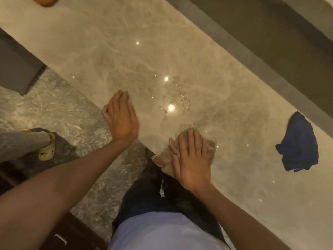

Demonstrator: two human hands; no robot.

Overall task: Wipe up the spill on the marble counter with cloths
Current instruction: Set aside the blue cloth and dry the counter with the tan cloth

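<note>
Right hand (191, 157) flat on tan cloth (162, 158), fingers straight and together; left hand (121, 118) resting on marble counter (126, 51) edge, holding nothing.

Tan cloth: soft, crumpled, pressed at counter's near edge, one corner overhanging. Spill (173, 103): thin clear film with beaded rim, glinting, at 12 o'clock from the cloth, touching its far edge. Blue cloth (299, 145): dark, bunched, irregular heap at 3 o'clock, well apart. Marble polished, beige-grey, veined. Floor (63, 109) speckled grey stone.
</note>
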